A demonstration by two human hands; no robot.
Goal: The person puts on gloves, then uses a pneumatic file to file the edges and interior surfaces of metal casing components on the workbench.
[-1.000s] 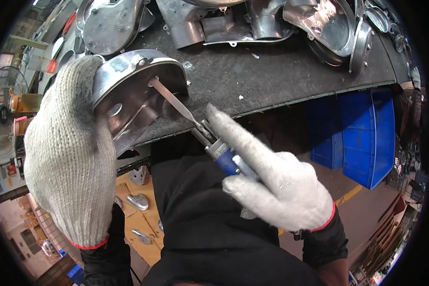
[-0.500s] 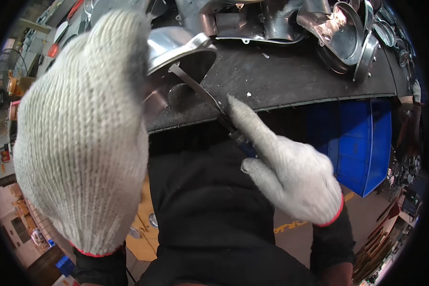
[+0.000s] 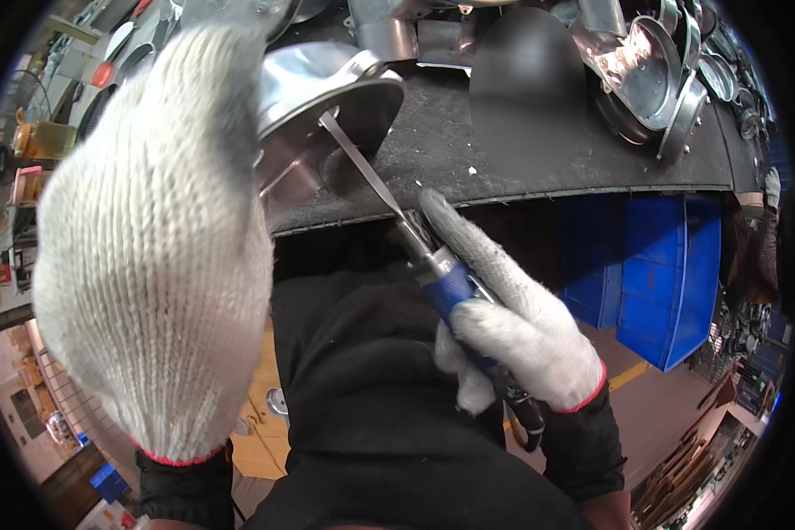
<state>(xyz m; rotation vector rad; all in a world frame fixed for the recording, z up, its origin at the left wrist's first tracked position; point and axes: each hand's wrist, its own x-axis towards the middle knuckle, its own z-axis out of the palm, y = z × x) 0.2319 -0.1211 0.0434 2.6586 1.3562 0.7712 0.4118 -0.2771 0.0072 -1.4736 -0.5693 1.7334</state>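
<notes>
At the far left, past an amber container [image 3: 49, 140], the left hand [image 3: 159, 256] in its knitted white glove fills much of that side. It is clamped on a shiny metal cover [image 3: 314, 79], though I can't see the fingertips. The cover's curved rim tilts toward the wearer, its hollow facing the lap, above the front part of the dark bench [image 3: 442, 132]; whether it rests there I can't tell. Low down, tan cardboard [image 3: 261, 406] shows between the left hand and the black clothing [image 3: 371, 371].

A narrow blade [image 3: 362, 168] slants across the bench's front edge, its tip at the inside of the cover near the rim. It runs down to a blue tool [image 3: 450, 287], which the right hand [image 3: 526, 336] grips in front of the bench, thumb and lower fingers wrapped round, forefinger stretched straight along it, fingertip just beside the edge.

Dark bench top spreads right of the cover, with small white crumbs [image 3: 473, 170] on it, room to shift sideways. Metal parts [image 3: 442, 42] bound it at the back, and a heap of metal housings [image 3: 645, 79] blocks its right end. Below the edge there, blue bins [image 3: 654, 274] take up the space beyond the right hand.
</notes>
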